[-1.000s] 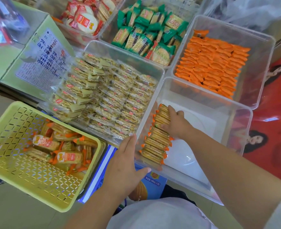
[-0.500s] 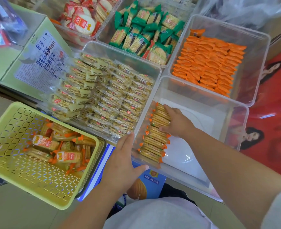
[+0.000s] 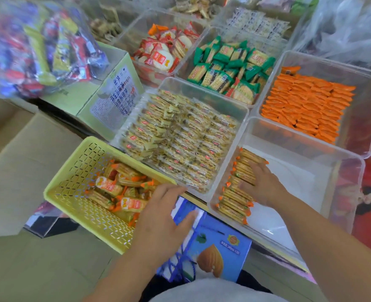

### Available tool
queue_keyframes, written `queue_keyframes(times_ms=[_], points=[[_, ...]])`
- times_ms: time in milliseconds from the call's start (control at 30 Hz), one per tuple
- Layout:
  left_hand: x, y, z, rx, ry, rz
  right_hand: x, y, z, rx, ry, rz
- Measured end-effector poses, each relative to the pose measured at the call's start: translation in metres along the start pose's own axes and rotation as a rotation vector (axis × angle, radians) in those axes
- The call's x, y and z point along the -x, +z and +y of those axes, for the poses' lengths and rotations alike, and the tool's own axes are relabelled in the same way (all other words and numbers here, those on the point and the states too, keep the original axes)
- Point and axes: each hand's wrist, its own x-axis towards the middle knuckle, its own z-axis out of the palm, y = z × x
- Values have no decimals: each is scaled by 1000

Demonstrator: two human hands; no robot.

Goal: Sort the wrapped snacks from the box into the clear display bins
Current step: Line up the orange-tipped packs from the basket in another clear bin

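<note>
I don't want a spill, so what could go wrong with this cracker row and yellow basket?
The row of orange-ended cracker packs stands on edge along the clear plastic bin's left wall, under the right hand; with bare floor beside it, it may topple. The yellow perforated plastic basket looks unevenly perched, so the left hand at its corner might tip it.

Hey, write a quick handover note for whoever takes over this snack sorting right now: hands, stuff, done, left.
Left hand: open, holding nothing, above the yellow basket's near right corner.
Right hand: open, fingers flat on the cracker row in the near clear bin.
Done: one row lined along that bin's left wall.
Left: loose packs in the basket to move over; most of the bin floor is bare.
</note>
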Motion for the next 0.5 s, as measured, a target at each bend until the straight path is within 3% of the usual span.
queue_keyframes(times_ms=[167, 267, 500], points=[[-18, -55, -73, -76, -97, 48, 40, 6, -31, -11, 67, 71], [-39, -83, -123, -210, -121, -43, 69, 16, -68, -61, 51, 180], [-87, -107, -187, -572, -39, -365, 135, 59, -179, -183, -245, 493]])
